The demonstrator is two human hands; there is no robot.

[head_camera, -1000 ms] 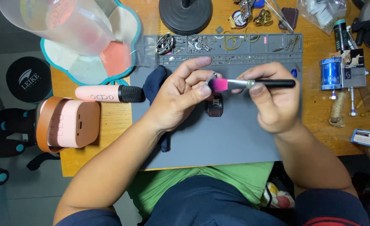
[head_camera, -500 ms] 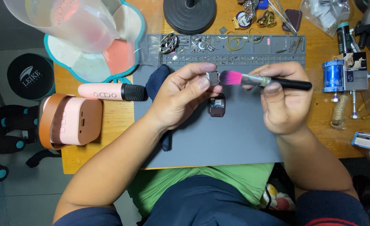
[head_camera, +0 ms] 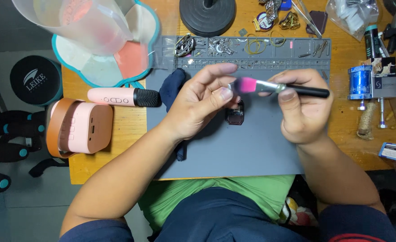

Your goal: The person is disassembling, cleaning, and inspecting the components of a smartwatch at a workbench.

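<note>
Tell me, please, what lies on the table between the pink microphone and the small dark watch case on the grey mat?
In the head view, a dark blue cloth and the left hand lie between the pink microphone and the small dark watch case on the grey mat.

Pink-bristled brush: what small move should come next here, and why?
Probably a short sweep of the brush across whatever the left hand pinches; that item is hidden. The right hand holds the handle level, bristles already at the left fingertips, above the dark watch case on the grey mat.

Single head camera, looking straight down, close over grey mat (head_camera: pixel 233 157).
</note>
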